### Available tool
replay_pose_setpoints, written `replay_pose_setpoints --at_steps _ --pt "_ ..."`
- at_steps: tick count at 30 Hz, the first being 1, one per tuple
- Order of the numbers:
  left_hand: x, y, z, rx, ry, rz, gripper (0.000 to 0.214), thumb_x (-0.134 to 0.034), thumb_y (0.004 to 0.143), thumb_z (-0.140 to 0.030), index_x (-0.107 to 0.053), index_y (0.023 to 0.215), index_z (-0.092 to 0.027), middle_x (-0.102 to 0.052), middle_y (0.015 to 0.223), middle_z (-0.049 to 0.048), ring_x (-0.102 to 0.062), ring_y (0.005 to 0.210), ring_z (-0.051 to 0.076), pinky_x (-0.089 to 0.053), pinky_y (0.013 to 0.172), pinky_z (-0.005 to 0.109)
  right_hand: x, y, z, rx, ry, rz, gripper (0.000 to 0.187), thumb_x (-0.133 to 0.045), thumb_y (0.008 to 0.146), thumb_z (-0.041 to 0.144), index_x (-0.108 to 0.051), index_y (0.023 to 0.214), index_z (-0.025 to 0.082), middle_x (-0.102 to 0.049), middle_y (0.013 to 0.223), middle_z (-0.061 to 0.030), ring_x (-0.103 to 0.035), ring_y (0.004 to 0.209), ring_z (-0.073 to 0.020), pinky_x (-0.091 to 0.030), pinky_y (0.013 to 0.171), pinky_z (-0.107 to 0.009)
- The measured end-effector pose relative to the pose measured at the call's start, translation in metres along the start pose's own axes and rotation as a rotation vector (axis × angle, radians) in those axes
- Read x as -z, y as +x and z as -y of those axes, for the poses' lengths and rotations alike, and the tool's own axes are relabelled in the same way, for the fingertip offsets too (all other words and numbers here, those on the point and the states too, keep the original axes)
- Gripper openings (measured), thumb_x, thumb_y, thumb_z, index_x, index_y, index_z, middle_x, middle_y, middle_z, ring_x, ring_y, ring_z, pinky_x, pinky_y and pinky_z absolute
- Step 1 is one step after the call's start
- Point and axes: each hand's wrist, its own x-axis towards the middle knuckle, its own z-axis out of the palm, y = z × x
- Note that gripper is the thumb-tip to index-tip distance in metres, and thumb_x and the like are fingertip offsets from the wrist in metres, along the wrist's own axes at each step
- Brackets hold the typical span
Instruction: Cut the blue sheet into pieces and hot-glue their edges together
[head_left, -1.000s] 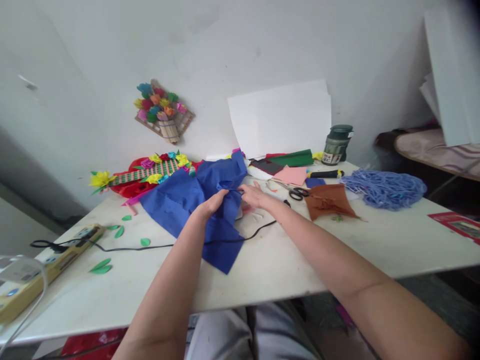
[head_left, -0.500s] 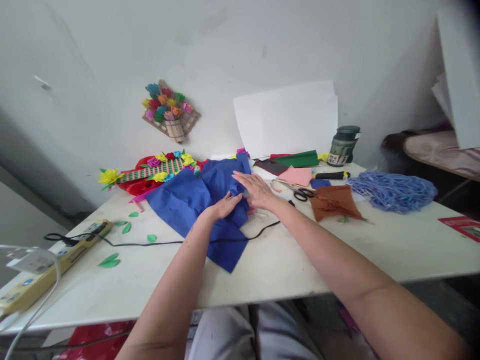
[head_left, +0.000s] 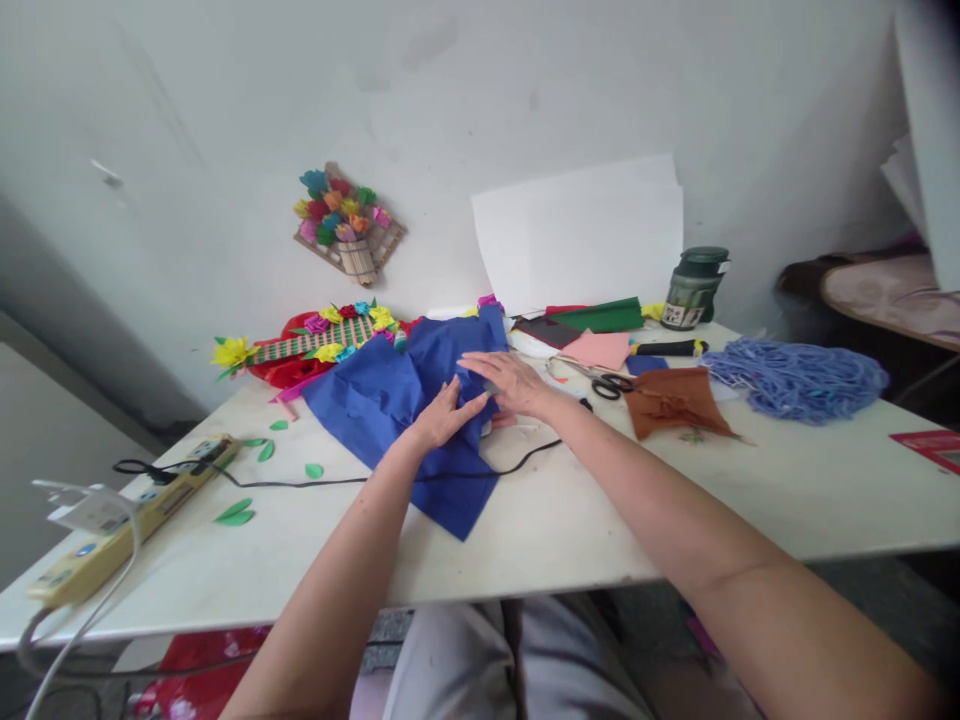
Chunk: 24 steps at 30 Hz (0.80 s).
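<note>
A large blue cloth (head_left: 367, 395) lies rumpled across the middle of the table, one pointed corner hanging toward the front. My left hand (head_left: 444, 412) rests on its right part, thumb pointing toward the other hand and fingertips pressed into the folds. From the right, my right hand (head_left: 508, 385) reaches over the cloth's edge, with its fingers bent over the gathered fabric. Something small and pale shows between the hands, too hidden to name. A black cord (head_left: 300, 485) runs over the front of the cloth, below both hands.
Scissors (head_left: 611, 386), a brown cloth piece (head_left: 671, 400) and blue yarn (head_left: 806, 380) lie to the right; a green jar (head_left: 696, 290) stands behind. A flower-decorated guitar shape (head_left: 315, 345) lies back left. Green paper leaves (head_left: 236, 513) and a power strip (head_left: 142, 515) are at left.
The view has shifted slightly, moving the scene a little rightward. My left thumb has spread farther from its fingers, and my right fingers have bent lower over the cloth.
</note>
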Motion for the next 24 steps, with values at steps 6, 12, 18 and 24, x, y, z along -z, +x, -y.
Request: replay_pose_setpoints --at_steps 6,12,18,24 --pt "0.002 -0.011 0.009 0.088 0.263 0.003 0.113 -0.062 0.052 -0.068 -0.015 0.14 -0.014 -0.011 0.147 0.0156 -0.009 0.134 0.031 -0.013 0.108 0.038 0.003 0.001 -0.001 0.005 -0.028 0.051 0.028 -0.054 0.066 0.005 -0.066 0.086 0.02 -0.056 0.104 -0.0071 -0.046 0.097 -0.0213 -0.036 0.087 -0.038" --pt "0.005 -0.018 0.025 0.042 0.429 0.049 0.121 -0.059 0.05 -0.072 -0.008 0.141 -0.013 -0.011 0.147 0.0159 -0.009 0.134 0.032 -0.017 0.107 0.039 0.014 -0.005 0.0 0.006 0.078 0.097 0.016 -0.058 0.06 0.007 -0.062 0.068 0.019 -0.055 0.116 -0.0035 -0.05 0.102 -0.0204 -0.038 0.086 -0.035" --pt "0.012 -0.024 0.037 0.009 0.559 0.113 0.122 -0.06 0.045 -0.073 -0.009 0.142 -0.02 -0.004 0.148 0.0134 -0.004 0.133 0.036 -0.017 0.106 0.043 0.029 -0.004 0.013 0.081 0.126 0.224 0.014 -0.066 0.058 0.017 -0.056 0.05 0.018 -0.062 0.11 -0.0027 -0.049 0.111 -0.0226 -0.035 0.091 -0.034" --pt "0.021 -0.033 0.031 0.017 0.592 0.191 0.125 -0.062 0.044 -0.071 -0.003 0.142 -0.023 0.002 0.148 0.0117 -0.011 0.133 0.037 -0.021 0.103 0.043 0.032 -0.004 0.022 -0.155 0.175 0.432 0.031 -0.068 0.063 0.045 -0.063 0.082 0.021 -0.067 0.082 -0.0003 -0.06 0.075 -0.0168 -0.042 0.068 -0.026"
